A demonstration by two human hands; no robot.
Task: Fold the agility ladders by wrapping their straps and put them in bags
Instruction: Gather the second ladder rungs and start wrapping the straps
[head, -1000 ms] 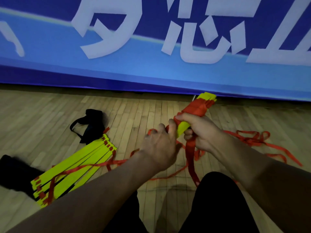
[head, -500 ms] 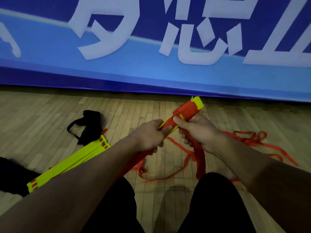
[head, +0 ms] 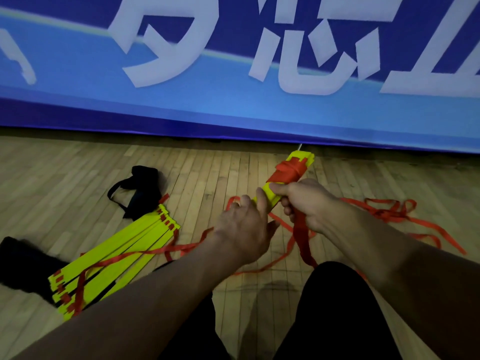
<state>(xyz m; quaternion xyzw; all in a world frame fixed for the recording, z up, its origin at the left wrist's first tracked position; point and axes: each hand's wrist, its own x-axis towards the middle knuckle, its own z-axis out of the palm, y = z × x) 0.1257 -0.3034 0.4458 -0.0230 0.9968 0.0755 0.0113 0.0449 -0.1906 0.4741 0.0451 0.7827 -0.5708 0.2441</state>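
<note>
Bare floor (head: pixel 78 178) far left; loose straps (head: pixel 384 211) clutter right, spare ladder (head: pixel 117 258) blocks near left.

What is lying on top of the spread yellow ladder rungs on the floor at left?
A loose red strap trails across the spread yellow rungs. A black bag lies at their lower-left end; whether it reaches under them is hidden. The left forearm covers the near edge.

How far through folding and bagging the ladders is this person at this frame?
Done: the ladder bundle in hand has red strap coiled near its far end. In hand: the right hand grips it while the left hand reaches under; loose strap trails on the floor. Left: a second ladder lies unwrapped beside a black bag; nothing looks bagged.
</note>
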